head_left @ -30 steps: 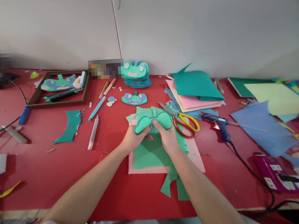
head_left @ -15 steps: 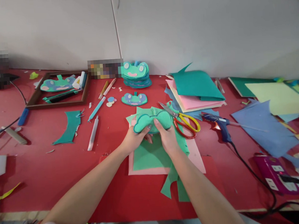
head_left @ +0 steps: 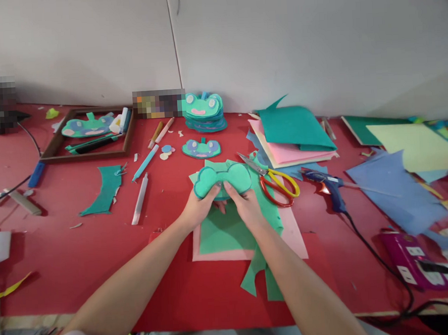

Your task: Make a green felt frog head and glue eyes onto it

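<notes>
Between both hands is a green felt frog-head cutout [head_left: 221, 180], with a darker green edge along its outline. My left hand [head_left: 202, 205] grips its lower left side, thumb on top and fingers underneath. Closed on the lower right side is my right hand [head_left: 245, 204], its thumb close to the left thumb near the middle. Below them lie green felt sheets [head_left: 228, 233] on a pink sheet [head_left: 294, 234]. Open-bladed scissors [head_left: 274, 182] with red and yellow handles rest just right of the cutout.
A finished frog face [head_left: 201, 148] lies ahead, with a stack of frog faces [head_left: 203, 113] behind it. Pens [head_left: 145, 163] and a wooden tray [head_left: 88, 156] are to the left. At right are a blue glue gun [head_left: 333, 183], its cord, felt sheets [head_left: 297, 127] and a purple power strip [head_left: 412, 262].
The cutout has shifted slightly left and now sits more level. My right thumb has slid from its middle down toward the lower edge. Both hands still hold it.
</notes>
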Available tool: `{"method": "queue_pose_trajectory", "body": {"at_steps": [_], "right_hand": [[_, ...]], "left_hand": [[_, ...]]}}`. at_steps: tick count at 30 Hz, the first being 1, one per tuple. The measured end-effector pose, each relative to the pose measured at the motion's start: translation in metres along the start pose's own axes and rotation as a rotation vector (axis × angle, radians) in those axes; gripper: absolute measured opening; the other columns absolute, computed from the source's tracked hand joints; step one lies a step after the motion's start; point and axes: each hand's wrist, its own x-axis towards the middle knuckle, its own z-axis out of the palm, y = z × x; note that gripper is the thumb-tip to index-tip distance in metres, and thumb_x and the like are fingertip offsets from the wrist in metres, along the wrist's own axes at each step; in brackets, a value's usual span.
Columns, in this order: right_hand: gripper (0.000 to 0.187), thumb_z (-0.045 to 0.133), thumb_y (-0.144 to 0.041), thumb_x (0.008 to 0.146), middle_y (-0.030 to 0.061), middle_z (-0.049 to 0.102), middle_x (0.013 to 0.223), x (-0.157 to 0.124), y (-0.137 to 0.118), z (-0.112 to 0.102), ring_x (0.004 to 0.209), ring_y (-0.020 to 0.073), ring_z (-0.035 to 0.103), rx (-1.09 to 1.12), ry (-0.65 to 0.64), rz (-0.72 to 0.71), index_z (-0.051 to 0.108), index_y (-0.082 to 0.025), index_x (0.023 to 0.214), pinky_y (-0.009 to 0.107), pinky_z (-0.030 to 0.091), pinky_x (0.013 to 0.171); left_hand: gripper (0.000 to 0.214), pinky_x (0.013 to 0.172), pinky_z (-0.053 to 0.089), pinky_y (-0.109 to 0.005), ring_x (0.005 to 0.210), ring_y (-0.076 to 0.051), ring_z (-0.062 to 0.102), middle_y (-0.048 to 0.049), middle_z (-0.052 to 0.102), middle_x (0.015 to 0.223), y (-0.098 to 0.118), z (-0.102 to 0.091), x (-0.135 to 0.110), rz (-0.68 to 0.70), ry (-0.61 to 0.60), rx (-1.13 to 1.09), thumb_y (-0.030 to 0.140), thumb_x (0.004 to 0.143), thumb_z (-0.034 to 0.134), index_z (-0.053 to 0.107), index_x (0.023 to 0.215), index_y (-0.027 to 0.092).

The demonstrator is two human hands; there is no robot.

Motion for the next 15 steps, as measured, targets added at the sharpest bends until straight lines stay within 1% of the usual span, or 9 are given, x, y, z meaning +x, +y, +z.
{"method": "queue_pose_trajectory", "body": {"at_steps": [2, 4, 9, 15], "right_hand": [[0.041, 0.054, -0.051, 0.075, -0.001, 0.053, 0.052, -0.0008, 0.0017, -0.0003, 0.055, 0.0125, 0.051, -0.024, -0.028, 0.02, 0.052, -0.018, 0.051, 0.024, 0.04, 0.056], [0.041, 0.055, -0.052, 0.074, -0.0012, 0.051, 0.05, -0.0015, 0.0028, -0.0008, 0.054, 0.0123, 0.049, -0.027, -0.029, 0.033, 0.05, -0.018, 0.051, 0.024, 0.038, 0.053], [0.039, 0.055, -0.05, 0.075, -0.0014, 0.051, 0.052, -0.0014, 0.0029, -0.001, 0.054, 0.0119, 0.049, -0.008, -0.022, 0.014, 0.05, -0.018, 0.052, 0.023, 0.037, 0.052], [0.041, 0.058, -0.051, 0.072, -0.0012, 0.05, 0.047, -0.0014, 0.0029, 0.0015, 0.053, 0.0133, 0.05, -0.002, 0.05, 0.04, 0.054, -0.017, 0.05, 0.024, 0.041, 0.054]], "left_hand": [[0.032, 0.048, 0.05, -0.027, 0.043, -0.014, 0.058, -0.0018, 0.061, 0.054, 0.0006, -0.0003, 0.0002, 0.009, 0.009, -0.002, 0.045, 0.078, 0.055, 0.055, 0.067, 0.015], [0.032, 0.047, 0.051, -0.027, 0.043, -0.014, 0.058, -0.0018, 0.062, 0.056, 0.001, -0.0006, -0.0001, 0.022, 0.004, 0.001, 0.044, 0.079, 0.054, 0.054, 0.068, 0.015], [0.028, 0.048, 0.051, -0.027, 0.043, -0.013, 0.058, -0.0019, 0.063, 0.059, 0.0008, -0.0004, -0.0012, 0.028, -0.009, 0.016, 0.041, 0.081, 0.052, 0.055, 0.073, 0.014], [0.027, 0.049, 0.051, -0.027, 0.045, -0.014, 0.059, -0.001, 0.061, 0.056, 0.0024, 0.0011, -0.0011, 0.053, -0.008, 0.044, 0.04, 0.081, 0.052, 0.055, 0.071, 0.015]]}}
